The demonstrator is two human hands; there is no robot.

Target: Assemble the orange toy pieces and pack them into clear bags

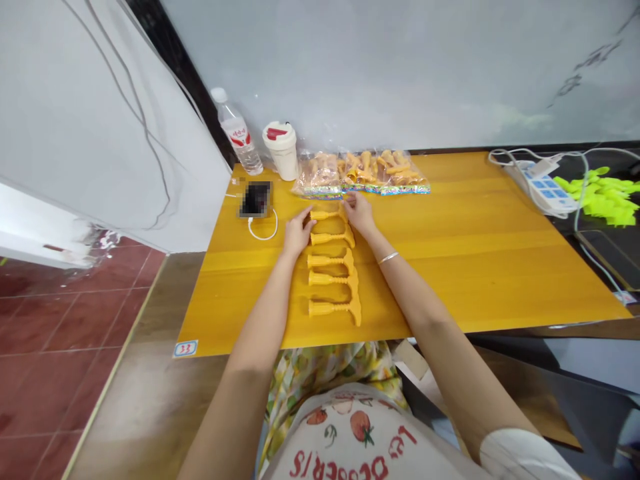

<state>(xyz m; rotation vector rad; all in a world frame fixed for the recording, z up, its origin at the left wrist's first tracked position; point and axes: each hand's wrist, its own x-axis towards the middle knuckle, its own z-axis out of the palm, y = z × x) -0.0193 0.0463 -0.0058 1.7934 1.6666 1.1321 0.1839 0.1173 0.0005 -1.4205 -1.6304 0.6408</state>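
Several yellow plastic toy hammers lie in a column on the table, handles to the left and heads to the right. My left hand (299,231) pinches the handle end of the farthest toy hammer (326,215) between thumb and fingers. At that hammer's head, my right hand (359,212) has its fingers bent around it, partly hiding it. Just nearer lies a second toy hammer (327,238). Closer to the front edge are more hammers, among them the nearest toy hammer (333,309), their heads touching or almost touching.
Clear plastic bags (360,170) of yellow and orange pieces lie along the back of the wooden table (480,253). A lidded cup (283,153), a water bottle (241,141) and a phone (256,199) on a white cable stand left. At right are a power strip (545,187) and bright green pieces (607,197).
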